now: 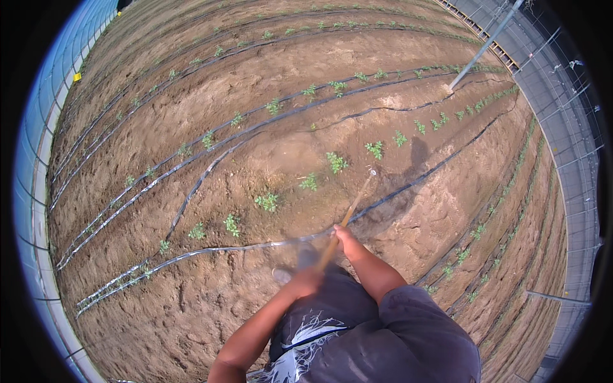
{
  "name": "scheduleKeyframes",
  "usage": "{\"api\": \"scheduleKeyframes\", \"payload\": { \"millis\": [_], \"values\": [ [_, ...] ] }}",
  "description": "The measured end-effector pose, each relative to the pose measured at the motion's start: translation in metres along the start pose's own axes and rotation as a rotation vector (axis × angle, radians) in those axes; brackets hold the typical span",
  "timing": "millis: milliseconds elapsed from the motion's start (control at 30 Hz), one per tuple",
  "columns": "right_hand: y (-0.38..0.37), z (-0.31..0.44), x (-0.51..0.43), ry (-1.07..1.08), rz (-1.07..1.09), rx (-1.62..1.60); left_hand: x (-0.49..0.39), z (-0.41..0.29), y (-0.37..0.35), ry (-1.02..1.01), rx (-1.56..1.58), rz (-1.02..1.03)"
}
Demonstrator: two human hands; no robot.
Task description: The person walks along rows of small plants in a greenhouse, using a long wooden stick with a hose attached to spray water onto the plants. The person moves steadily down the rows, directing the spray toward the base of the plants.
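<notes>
Both my hands grip a long wooden handle [355, 203] that slants away from my body. My left hand [308, 282], blurred, is shut on its near end by my lap. Farther along the shaft my right hand [341, 235] is closed around it. A small, pale metal tool head [372, 172] at the far end is near the soil; its exact form cannot be made out. Just beyond it stands a leafy green seedling [374, 150], with another seedling [337, 163] to its left. A dark drip hose [397, 192] runs across the ground below the tool head.
A second hose [206, 172] curves over the soil at left. Further seedling rows with paired hoses [287, 109] lie beyond. A metal post [486, 48] rises at the upper right. The greenhouse's plastic wall [36, 158] bounds the left; a dark ground sheet [574, 158] borders the right.
</notes>
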State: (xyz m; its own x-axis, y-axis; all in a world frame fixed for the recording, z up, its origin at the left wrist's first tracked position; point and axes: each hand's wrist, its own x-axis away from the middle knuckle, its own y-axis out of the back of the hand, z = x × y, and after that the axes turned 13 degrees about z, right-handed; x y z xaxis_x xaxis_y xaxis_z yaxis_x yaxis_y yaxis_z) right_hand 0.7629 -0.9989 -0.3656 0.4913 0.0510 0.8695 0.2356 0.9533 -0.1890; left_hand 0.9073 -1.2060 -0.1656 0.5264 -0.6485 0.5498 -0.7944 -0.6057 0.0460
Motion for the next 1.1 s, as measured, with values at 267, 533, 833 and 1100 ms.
{"api": "scheduleKeyframes", "payload": {
  "millis": [267,533,833,1100],
  "values": [
    [0.037,0.022,-0.126,0.028,0.016,-0.086,-0.082,0.013,0.011,-0.005,0.227,-0.245],
    [-0.129,-0.177,-0.070,0.138,-0.128,0.416,0.139,-0.043,0.011,0.544,0.882,-0.295],
    [-0.075,-0.072,-0.067,0.203,-0.123,0.378,0.095,-0.066,0.060,0.508,0.660,-0.150],
    [0.133,0.139,-0.182,0.279,-0.230,-0.140,-0.176,-0.095,0.066,0.195,0.350,-0.031]
  ]
}}
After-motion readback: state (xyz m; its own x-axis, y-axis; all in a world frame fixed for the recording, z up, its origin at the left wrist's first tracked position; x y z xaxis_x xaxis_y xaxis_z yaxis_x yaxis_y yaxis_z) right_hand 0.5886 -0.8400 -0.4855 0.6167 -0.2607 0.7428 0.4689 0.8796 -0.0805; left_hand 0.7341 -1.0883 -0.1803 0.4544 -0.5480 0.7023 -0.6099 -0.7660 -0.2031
